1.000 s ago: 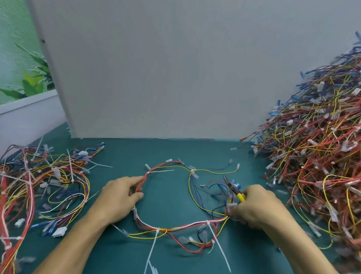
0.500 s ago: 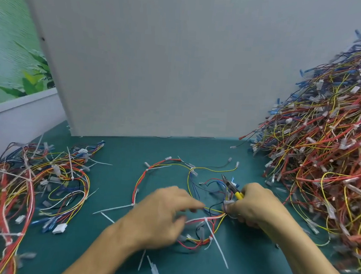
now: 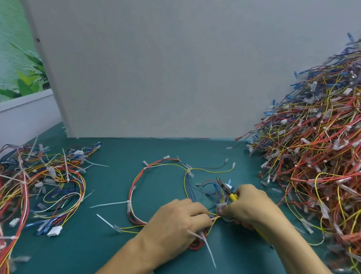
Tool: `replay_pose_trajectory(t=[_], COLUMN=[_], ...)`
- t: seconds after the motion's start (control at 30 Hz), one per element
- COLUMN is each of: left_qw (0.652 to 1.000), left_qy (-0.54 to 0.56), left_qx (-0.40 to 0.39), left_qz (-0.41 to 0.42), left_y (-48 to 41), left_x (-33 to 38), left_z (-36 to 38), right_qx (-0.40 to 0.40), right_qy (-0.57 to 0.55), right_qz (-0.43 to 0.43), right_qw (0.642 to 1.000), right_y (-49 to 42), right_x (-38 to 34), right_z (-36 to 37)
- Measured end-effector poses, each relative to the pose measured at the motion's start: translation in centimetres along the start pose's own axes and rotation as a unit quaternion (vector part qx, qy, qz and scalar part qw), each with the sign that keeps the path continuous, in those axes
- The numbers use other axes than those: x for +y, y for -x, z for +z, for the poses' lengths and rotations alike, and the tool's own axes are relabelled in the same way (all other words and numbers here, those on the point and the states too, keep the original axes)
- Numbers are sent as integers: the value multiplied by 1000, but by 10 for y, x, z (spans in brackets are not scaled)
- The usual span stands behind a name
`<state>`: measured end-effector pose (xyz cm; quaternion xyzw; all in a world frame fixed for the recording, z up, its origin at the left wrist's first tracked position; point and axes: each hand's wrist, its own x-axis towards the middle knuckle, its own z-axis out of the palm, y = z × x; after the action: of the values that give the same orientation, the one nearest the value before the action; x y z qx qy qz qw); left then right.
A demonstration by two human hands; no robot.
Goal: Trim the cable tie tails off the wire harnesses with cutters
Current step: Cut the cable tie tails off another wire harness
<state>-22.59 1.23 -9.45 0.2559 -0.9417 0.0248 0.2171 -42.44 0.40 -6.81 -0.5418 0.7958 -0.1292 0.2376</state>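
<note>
On teal mat before grey partition: left hand, grip pinching harness; right hand, grip apparently round cutters.

Both forearms reach in from below, hands almost touching: left hand palm-down, pinching the harness, right hand curled round the cutters.

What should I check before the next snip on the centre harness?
1. Cutters in the right hand: ok.
2. Left hand grips the harness: ok.
3. Untrimmed tie tail in sight: ok, it juts out below the left hand.
4. Blades set on that tail: not ok, the tips point away from it.
5. Blades open: cannot tell.
6. Wires clear of the blades: cannot tell, thin wires lie close around the tips.
</note>
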Motion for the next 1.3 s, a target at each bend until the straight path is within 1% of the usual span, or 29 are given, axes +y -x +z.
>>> replay_pose_trajectory(t=[0.1,0.17,0.3,0.37,0.43,0.57,0.63,0.7,0.77,0.83,0.93,1.07,1.13,1.23,1.3], left_qw=[996,993,994,992,989,983,976,964,946,935,941,974,981,977,972], left_qy=[69,87,96,115,128,155,187,233,289,316,299,194,157,167,188], left_qx=[-11,-20,-20,-34,-56,-76,-77,-68,-44,-16,-6,-47,-70,-88,-84], left_qz=[-50,-73,-50,-44,-46,-61,-75,-105,-141,-162,-159,-106,-88,-97,-108], left_y=[3,5,5,6,8,12,12,12,13,13,12,9,8,6,6], left_x=[-5,-9,-9,-10,-13,-17,-19,-21,-22,-22,-19,-17,-15,-13,-13], left_z=[4,7,7,4,0,-4,-4,-3,-3,-2,-2,-4,-5,-6,-6], right_qx=[1,-1,6,6,-11,-79,-93,-78,-51,-37,-38,-64,-77,-84,-80], right_qy=[10,18,35,44,23,-122,-147,-131,-131,-126,-88,-57,-57,-58,-62], right_qz=[5,12,18,18,8,-19,-12,-13,-34,-62,-99,-122,-127,-128,-126], right_qw=[1000,1000,999,999,1000,989,985,988,989,989,990,989,987,986,987], right_y=[0,1,2,2,0,-1,-2,-3,-6,-7,-6,-1,0,0,0], right_x=[0,-1,-2,-1,1,10,15,20,23,24,19,13,11,10,10], right_z=[1,1,0,0,-2,-15,-24,-31,-34,-34,-31,-22,-17,-15,-15])
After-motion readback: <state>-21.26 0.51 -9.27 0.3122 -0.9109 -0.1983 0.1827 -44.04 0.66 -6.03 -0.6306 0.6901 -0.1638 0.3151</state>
